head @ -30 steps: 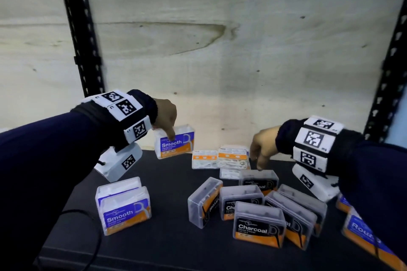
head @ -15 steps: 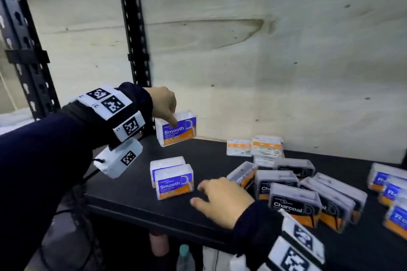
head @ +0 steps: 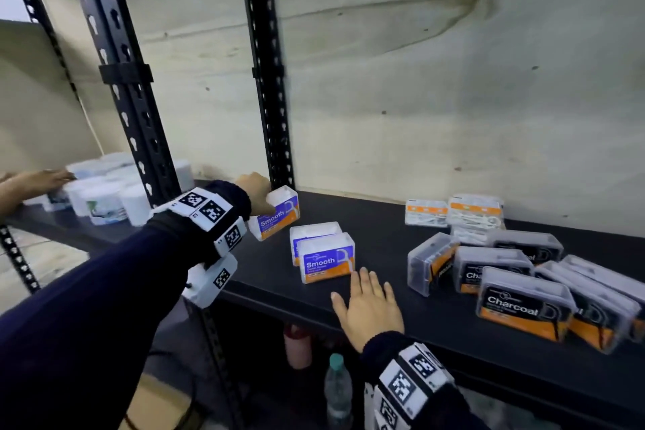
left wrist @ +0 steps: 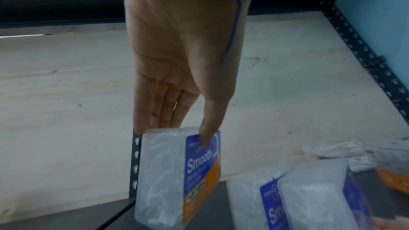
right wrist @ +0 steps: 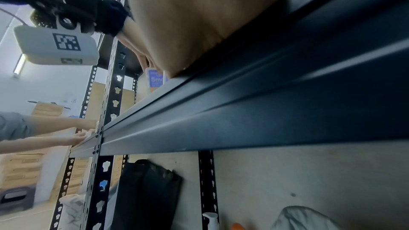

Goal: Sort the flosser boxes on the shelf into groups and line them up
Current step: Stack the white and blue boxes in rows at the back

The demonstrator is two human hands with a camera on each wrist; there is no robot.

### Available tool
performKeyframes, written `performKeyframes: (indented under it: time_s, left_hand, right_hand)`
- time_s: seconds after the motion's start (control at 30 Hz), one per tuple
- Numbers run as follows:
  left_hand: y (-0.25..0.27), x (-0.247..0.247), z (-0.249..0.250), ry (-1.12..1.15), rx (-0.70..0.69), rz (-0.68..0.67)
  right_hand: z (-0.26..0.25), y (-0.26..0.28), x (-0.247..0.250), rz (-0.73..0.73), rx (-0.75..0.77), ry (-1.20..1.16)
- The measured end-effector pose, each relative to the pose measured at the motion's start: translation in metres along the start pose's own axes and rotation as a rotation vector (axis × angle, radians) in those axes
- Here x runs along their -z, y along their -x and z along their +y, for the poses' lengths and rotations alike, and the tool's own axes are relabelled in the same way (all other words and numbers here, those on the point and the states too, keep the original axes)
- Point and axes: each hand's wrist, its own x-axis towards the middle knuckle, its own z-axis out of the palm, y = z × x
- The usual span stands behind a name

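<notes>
Blue-labelled Smooth box (left wrist: 177,176) hangs pinched between left hand (left wrist: 179,55) thumb and straight fingers (left wrist: 166,107). Right hand (head: 371,312) lies flat, fingers (head: 364,284) spread and empty, on the shelf (head: 436,332).

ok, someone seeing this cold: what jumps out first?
Probably the left hand at the shelf's back-left corner, pinching a blue-and-orange Smooth box between thumb and fingers. Next, the right hand lies flat and open on the black shelf, just in front of two more Smooth boxes standing one behind the other. To the right sits an unsorted jumble of dark Charcoal boxes.
</notes>
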Motion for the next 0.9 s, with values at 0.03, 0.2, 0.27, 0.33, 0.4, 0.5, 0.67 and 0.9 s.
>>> performKeyframes:
  time_s: [0.03,0.2,0.27,0.33,0.4,0.5,0.67,0.9]
  left_hand:
    - [0.002,-0.004,0.000,-0.002,0.004,-0.015]
    - [0.002,-0.023,0.003,0.012,0.000,-0.084]
    - [0.001,-0.028,0.005,0.032,-0.001,-0.101]
    - [-0.001,-0.031,0.007,0.051,-0.011,-0.118]
    - [-0.003,-0.035,0.008,0.048,-0.017,-0.124]
    - [-0.008,-0.039,0.006,0.041,-0.025,-0.131]
    - [-0.011,-0.016,0.005,-0.031,-0.107,-0.086]
    - [-0.004,0.065,0.043,-0.015,-0.350,0.116]
  right_hand:
    - [0.000,0.000,-0.001,-0.003,-0.001,0.008]
    - [-0.001,0.000,-0.005,0.014,-0.004,0.036]
    - [-0.001,0.001,-0.005,0.016,-0.003,0.040]
    - [-0.001,0.000,-0.006,0.015,0.003,0.047]
    - [-0.001,0.000,-0.006,0.014,0.010,0.050]
    - [0.002,0.004,0.002,-0.056,0.045,0.037]
    - [0.015,0.035,0.059,-0.208,0.169,0.083]
    - [0.041,0.087,0.186,-0.222,0.378,0.162]
